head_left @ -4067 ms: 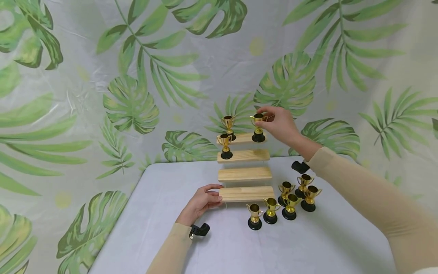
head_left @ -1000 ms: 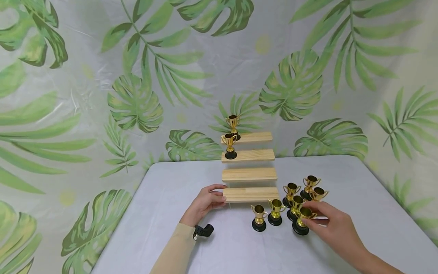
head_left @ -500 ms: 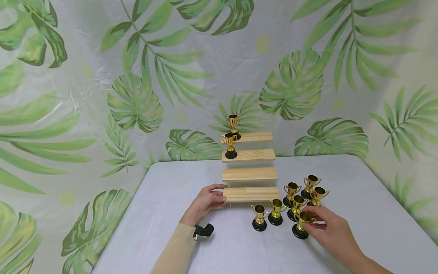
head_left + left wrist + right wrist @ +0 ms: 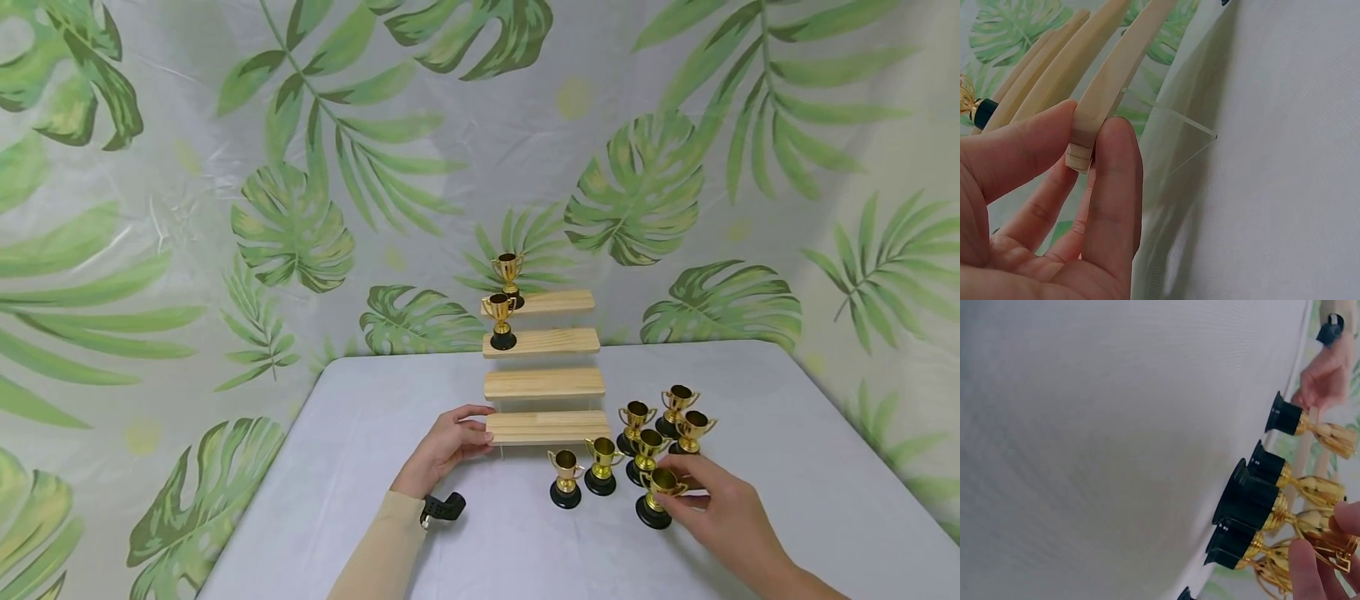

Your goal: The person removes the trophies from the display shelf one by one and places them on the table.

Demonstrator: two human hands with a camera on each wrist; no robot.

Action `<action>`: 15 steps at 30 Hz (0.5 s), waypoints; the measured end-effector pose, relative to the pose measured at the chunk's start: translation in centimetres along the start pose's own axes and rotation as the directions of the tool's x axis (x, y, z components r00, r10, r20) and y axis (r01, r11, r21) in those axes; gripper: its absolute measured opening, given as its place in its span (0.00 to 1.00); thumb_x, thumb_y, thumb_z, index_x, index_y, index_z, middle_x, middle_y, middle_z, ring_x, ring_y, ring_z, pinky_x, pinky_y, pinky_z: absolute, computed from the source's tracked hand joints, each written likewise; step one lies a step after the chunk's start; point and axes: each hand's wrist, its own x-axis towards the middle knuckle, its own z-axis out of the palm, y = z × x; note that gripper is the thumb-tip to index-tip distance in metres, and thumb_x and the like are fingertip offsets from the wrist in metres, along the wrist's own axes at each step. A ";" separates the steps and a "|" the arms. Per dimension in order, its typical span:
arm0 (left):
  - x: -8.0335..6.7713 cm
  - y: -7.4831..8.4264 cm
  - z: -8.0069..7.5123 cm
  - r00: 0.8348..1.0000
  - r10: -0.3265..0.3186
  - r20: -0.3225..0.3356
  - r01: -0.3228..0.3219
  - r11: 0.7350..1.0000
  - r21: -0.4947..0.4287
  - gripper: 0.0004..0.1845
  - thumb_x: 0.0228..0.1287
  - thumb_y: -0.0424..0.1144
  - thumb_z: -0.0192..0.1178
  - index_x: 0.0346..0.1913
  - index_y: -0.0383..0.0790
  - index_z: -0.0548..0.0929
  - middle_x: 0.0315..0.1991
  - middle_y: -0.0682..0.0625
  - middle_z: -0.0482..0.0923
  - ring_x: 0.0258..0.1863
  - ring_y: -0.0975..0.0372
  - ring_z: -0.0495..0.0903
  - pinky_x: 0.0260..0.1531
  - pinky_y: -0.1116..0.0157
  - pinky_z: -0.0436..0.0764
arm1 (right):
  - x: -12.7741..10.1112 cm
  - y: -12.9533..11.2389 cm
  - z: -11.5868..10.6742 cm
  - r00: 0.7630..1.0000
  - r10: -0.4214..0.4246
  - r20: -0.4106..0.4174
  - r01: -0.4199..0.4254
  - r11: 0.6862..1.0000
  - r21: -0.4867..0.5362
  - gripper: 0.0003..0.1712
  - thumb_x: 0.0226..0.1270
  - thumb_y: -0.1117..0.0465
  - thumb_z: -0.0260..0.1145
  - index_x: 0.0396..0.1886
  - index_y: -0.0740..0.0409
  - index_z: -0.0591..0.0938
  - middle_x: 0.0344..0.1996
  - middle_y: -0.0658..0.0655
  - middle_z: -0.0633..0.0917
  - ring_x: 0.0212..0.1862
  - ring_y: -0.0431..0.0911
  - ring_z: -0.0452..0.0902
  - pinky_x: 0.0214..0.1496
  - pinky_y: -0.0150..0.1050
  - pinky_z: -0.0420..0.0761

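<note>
- The nearest trophy [image 4: 655, 497] was pinched at its cup and handle by the curled fingers of the right hand [image 4: 716, 508]; its black base was seen resting on the white table [image 4: 375, 433].
- The left end of the bottom step of the wooden tiered stand [image 4: 543, 379] was gripped between thumb and fingers of the left hand [image 4: 444, 448].
- Two trophies were seen on the stand: one on the top step [image 4: 507, 277], one on the second step [image 4: 500, 321], both at the left end.
- Six further trophies [image 4: 637, 437] were grouped on the table at about 4 o'clock from the stand.
- The work was judged to be at an early stage: two placed, seven left on the table.
</note>
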 end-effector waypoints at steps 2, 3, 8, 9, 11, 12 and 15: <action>-0.1 0.0 0.0 1.000 -0.004 -0.007 0.004 1.000 0.001 0.28 0.55 0.19 0.67 0.61 0.33 0.80 0.36 0.44 0.82 0.34 0.56 0.85 0.38 0.60 0.88 | 0.0 0.0 0.1 1.000 -0.005 -0.005 0.005 1.000 0.000 0.31 0.42 0.71 0.84 0.49 0.52 0.84 0.41 0.44 0.84 0.38 0.37 0.83 0.33 0.27 0.84; -0.1 0.0 0.0 1.000 -0.004 -0.010 0.004 1.000 0.004 0.27 0.55 0.19 0.67 0.61 0.33 0.80 0.36 0.44 0.82 0.34 0.56 0.85 0.38 0.60 0.88 | -0.1 0.1 0.1 1.000 -0.010 -0.009 0.010 1.000 0.001 0.32 0.42 0.72 0.84 0.49 0.52 0.84 0.41 0.44 0.84 0.39 0.37 0.83 0.34 0.26 0.84; -0.1 0.0 0.0 1.000 -0.008 -0.015 0.008 1.000 0.006 0.27 0.56 0.20 0.67 0.61 0.34 0.80 0.36 0.43 0.82 0.35 0.56 0.85 0.38 0.60 0.88 | -0.2 0.5 0.3 0.999 -0.048 -0.025 0.048 0.999 0.001 0.34 0.42 0.72 0.84 0.53 0.54 0.84 0.43 0.45 0.84 0.40 0.36 0.83 0.35 0.24 0.83; -0.1 0.0 0.0 1.000 -0.008 -0.015 0.008 1.000 0.004 0.27 0.56 0.20 0.67 0.61 0.34 0.80 0.36 0.43 0.82 0.35 0.56 0.85 0.38 0.60 0.88 | -0.2 0.5 0.2 0.998 -0.053 -0.024 0.053 0.999 -0.001 0.34 0.42 0.71 0.84 0.53 0.54 0.84 0.43 0.45 0.84 0.40 0.36 0.83 0.35 0.25 0.83; -0.1 0.0 -0.1 1.000 -0.007 -0.013 0.007 1.000 0.001 0.27 0.56 0.20 0.67 0.61 0.34 0.80 0.36 0.43 0.82 0.35 0.56 0.85 0.37 0.61 0.88 | -0.2 0.5 0.1 0.998 -0.054 -0.015 0.054 0.999 -0.008 0.35 0.42 0.71 0.84 0.54 0.54 0.83 0.44 0.45 0.84 0.40 0.36 0.83 0.35 0.26 0.84; -0.1 0.0 0.0 1.000 -0.007 -0.013 0.007 1.000 0.001 0.27 0.55 0.20 0.67 0.61 0.34 0.80 0.36 0.43 0.82 0.35 0.56 0.85 0.37 0.61 0.88 | -0.1 0.4 0.0 0.999 -0.050 -0.010 0.050 0.999 -0.011 0.35 0.43 0.70 0.84 0.55 0.53 0.83 0.44 0.45 0.84 0.41 0.36 0.82 0.35 0.27 0.84; -0.1 0.0 0.0 1.000 -0.005 -0.011 0.005 1.000 0.004 0.27 0.55 0.20 0.67 0.61 0.34 0.80 0.36 0.43 0.82 0.35 0.56 0.85 0.37 0.61 0.88 | -0.1 0.0 -0.5 1.000 -0.022 0.006 0.022 1.000 -0.018 0.36 0.44 0.65 0.85 0.57 0.50 0.83 0.45 0.45 0.84 0.42 0.36 0.82 0.35 0.31 0.86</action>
